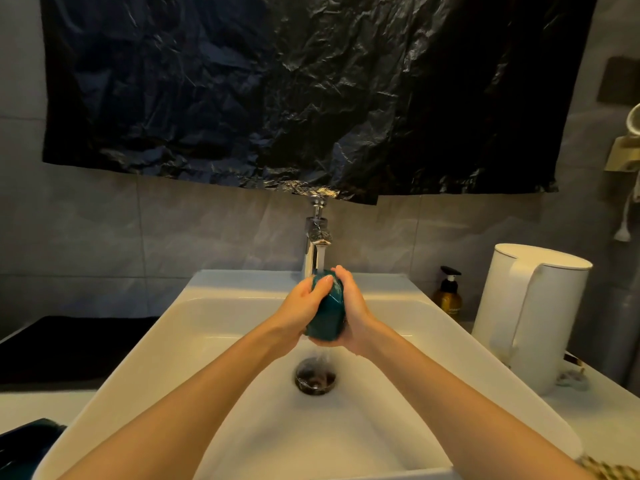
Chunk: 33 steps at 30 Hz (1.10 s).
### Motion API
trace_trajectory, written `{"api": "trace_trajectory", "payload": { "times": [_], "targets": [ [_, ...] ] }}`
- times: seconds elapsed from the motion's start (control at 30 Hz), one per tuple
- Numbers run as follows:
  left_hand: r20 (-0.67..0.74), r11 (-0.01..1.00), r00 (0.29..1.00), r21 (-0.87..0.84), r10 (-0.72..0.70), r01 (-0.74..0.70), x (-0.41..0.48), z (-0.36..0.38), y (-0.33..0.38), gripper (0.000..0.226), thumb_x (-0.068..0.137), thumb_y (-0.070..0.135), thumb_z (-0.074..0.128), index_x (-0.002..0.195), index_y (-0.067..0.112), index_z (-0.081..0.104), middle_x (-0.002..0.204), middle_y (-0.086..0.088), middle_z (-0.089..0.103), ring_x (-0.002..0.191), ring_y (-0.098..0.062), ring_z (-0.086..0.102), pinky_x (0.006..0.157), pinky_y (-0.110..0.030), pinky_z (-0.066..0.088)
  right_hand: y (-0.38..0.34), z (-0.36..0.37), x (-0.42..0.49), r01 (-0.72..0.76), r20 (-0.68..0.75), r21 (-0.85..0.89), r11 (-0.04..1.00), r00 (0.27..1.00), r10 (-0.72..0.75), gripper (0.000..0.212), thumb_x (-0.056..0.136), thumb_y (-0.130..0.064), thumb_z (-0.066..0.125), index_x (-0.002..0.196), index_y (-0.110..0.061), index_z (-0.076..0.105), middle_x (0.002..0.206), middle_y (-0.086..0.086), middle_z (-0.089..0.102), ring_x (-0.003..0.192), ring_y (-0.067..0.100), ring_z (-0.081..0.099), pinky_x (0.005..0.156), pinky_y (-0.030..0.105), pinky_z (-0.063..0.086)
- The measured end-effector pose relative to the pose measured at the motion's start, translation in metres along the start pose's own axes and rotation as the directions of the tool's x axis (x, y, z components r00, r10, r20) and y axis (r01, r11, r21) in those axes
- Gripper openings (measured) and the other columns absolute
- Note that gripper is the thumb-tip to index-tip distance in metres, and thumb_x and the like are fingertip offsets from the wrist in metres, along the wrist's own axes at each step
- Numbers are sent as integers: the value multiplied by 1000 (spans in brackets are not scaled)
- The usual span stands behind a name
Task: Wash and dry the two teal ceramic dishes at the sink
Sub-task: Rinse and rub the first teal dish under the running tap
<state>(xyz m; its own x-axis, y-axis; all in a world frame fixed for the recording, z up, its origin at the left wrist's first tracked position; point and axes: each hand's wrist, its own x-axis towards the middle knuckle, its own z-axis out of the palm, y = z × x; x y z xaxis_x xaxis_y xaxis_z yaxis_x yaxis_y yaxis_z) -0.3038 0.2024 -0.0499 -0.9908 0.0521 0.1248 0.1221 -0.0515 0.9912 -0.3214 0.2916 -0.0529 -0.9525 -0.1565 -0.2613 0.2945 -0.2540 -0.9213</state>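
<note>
Teal ceramic cup [327,315] at the centre of view, over the white sink basin [207,306], just at 12 o'clock of the drain [315,375] and directly below the chrome faucet [317,237]. Held clear of the basin floor, tilted, upper end under the water stream [321,259]; water running off the lower end toward the drain.

Left hand [301,306] at 9 o'clock of the cup: fingers curled round its left side, thumb laid across the wet upper face, grasping. Right hand [355,304] at 3 o'clock: fingers wrapped round the right side and over the top edge, likewise grasping; most fingertips hidden behind the cup. Both forearms bare, entering from 6 o'clock and converging on the cup.

Second dark teal dish [24,441] at 8 o'clock of the basin, on the counter beside the rim, cropped by the frame edge; shape not readable.

Black mat [69,344] at 9 o'clock of the basin. Amber pump bottle [448,296] at 2 o'clock, upright near the back rim. White electric kettle [530,313] near it at 3 o'clock, upright on the counter, handle turned toward the sink. Crumpled black plastic sheet [277,98] on the grey tiled wall at 12 o'clock, lower edge reaching the faucet's top in this view.
</note>
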Motion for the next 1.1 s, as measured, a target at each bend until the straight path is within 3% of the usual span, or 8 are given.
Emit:
{"api": "trace_trajectory", "payload": {
  "times": [0.23,0.4,0.53,0.63,0.73,0.9,0.97,1.1],
  "targets": [
    [-191,995,976,-27,-104,100,0,4,8,34,96,47,41,107,19,57,100,-5,61,87,-17,58,74,-28,47,14,13,6,250,-31,-264,932,963,-267,49,88,-64,34,123,-33,47,116,8,56,103,20,57,87,40,54],
    [-135,997,991,82,14,-3,-7,6,5,26,97,36,47,103,14,58,91,-7,63,79,-15,60,58,-21,47,11,20,0,-5,-43,11,1000,999,6,53,81,-69,43,94,-22,63,94,9,62,94,21,58,71,33,49],
    [-95,983,987,143,130,-116,-7,9,2,20,94,30,53,110,17,55,98,-1,60,85,-10,58,64,-18,44,3,10,-7,2,-46,115,993,999,3,48,82,-66,46,90,-22,63,95,8,62,94,20,57,77,35,49],
    [-82,987,990,129,111,-99,-6,10,1,21,95,33,52,110,20,54,104,-3,60,91,-14,58,69,-21,48,3,10,-7,9,-33,100,995,999,-6,48,83,-66,45,91,-21,62,95,9,62,92,21,57,79,37,50],
    [-147,999,989,29,28,-24,-4,10,6,26,97,38,46,103,16,57,93,-5,62,85,-17,61,61,-20,48,9,15,-5,106,-55,-91,990,992,-111,49,86,-64,39,103,-23,61,100,8,63,93,19,58,71,34,52],
    [-160,973,973,-189,-165,134,1,-2,12,36,94,51,42,106,23,59,103,-4,63,97,-20,59,80,-30,50,17,11,6,502,70,-366,783,854,-515,39,100,-44,31,136,-31,38,125,1,51,110,14,52,95,34,48],
    [-153,972,975,-198,-160,128,1,-2,11,34,94,50,42,102,22,59,96,-2,63,90,-17,59,79,-31,49,17,10,7,482,76,-344,806,870,-488,38,99,-46,30,135,-35,37,127,1,50,111,16,52,99,39,47],
    [-63,992,996,-116,-67,60,2,2,5,30,96,37,47,111,14,59,103,-8,64,92,-19,62,67,-27,51,9,7,-3,273,13,-164,948,961,-275,39,92,-58,35,114,-32,54,112,10,60,97,19,59,78,37,56]
  ]
}}
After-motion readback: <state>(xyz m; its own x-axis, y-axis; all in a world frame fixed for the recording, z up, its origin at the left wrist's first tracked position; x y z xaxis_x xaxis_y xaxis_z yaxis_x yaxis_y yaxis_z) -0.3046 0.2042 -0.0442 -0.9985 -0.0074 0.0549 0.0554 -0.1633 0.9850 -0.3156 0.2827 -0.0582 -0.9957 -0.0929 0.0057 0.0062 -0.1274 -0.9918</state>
